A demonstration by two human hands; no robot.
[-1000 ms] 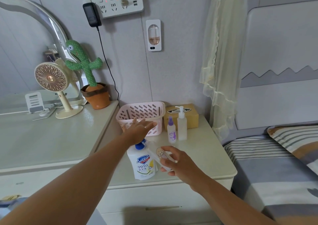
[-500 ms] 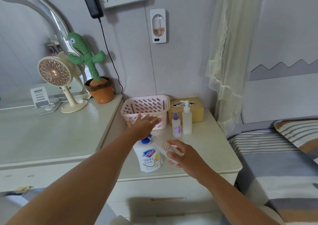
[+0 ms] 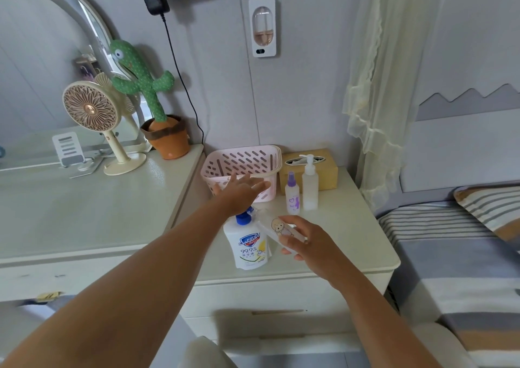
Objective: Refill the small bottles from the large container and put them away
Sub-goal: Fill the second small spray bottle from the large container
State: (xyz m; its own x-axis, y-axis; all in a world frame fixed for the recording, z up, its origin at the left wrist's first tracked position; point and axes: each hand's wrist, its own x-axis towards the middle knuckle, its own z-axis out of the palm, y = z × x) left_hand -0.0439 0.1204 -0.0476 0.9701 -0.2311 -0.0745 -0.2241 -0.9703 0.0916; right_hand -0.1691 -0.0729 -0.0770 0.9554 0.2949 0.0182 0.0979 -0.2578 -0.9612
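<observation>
At lower centre, the left hand (image 3: 239, 191) lies flat, fingers spread, over the blue pump top of the large container (image 3: 248, 243), hiding most of the pump; nothing is clasped in it. Whether the palm touches the pump cannot be told. The container is a white, rounded plastic bottle with a blue-and-yellow label, standing upright on the glossy cream nightstand (image 3: 351, 227). Just right of it, the right hand (image 3: 305, 241) is closed around a small clear bottle (image 3: 277, 228) with a cartoon figure, tilted so its mouth points at the pump; fingers cover its lower end. Behind, a slotted pink plastic basket (image 3: 244, 159) is partly hidden by the left hand. Right of the basket stand a purple-capped spray bottle (image 3: 292, 198) and a taller frosted pump bottle (image 3: 309, 187), before a tan tissue box (image 3: 326, 170).
</observation>
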